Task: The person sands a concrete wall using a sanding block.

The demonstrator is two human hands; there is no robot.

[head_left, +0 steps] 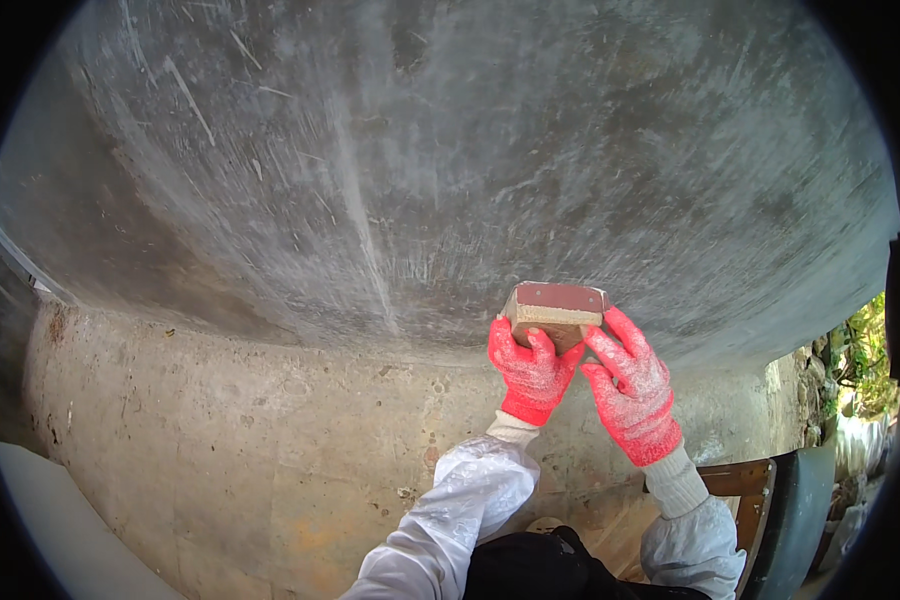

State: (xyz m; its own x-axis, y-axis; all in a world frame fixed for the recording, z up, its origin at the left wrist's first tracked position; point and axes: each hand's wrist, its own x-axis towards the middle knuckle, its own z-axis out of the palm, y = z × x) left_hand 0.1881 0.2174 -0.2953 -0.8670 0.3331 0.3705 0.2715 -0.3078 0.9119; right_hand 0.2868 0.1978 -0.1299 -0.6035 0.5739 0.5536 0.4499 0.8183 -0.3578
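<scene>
A sanding block [553, 317], a wooden block with a reddish-brown sheet fixed over its far side by small fasteners, is held in front of the grey wall [450, 180]. My left hand [532, 372], in a dusty red-coated glove, grips its left and near side, thumb and fingers closed round it. On the right end of the block are the fingers of my right hand [632, 390], gloved the same way and closed on that corner. Whether the sheet touches the wall cannot be made out. Pale scratches and dusty streaks mark the wall.
Below the wall lies a stained concrete floor [220, 440]. A wooden piece with a dark padded edge [795, 510] stands close to my right forearm. Greenery and stones [865, 360] show at the far right. A pale curved surface [65, 530] is at lower left.
</scene>
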